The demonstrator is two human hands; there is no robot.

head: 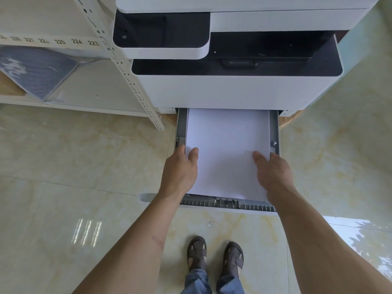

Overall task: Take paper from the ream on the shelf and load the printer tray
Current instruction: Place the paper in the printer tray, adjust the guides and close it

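One printer (233, 88), white with black panels, stands on the floor (63, 166). Its one tray (274, 128) is pulled out toward the person. One stack of paper (227, 149) lies in the tray, far edge under the printer body, near edge just short of the tray's ribbed front end. Sheet count cannot be told.

Two hands in view. Left hand (180, 170) grips the left edge of the paper: thumb on top, fingers hidden under or beside the stack. Right hand (273, 172) grips the right edge the same way, thumb on top. The hands are apart, one on each side of the stack, both closed on it.

One metal shelf (84, 85) stands left of the printer, its rail bearing numbered labels 223 to 225 and on. One grey wrapped package (36, 71) lies on it. Two sandalled feet (214, 255) on the floor below the tray. One small scrap (210, 223) lies on the floor near the tray front.
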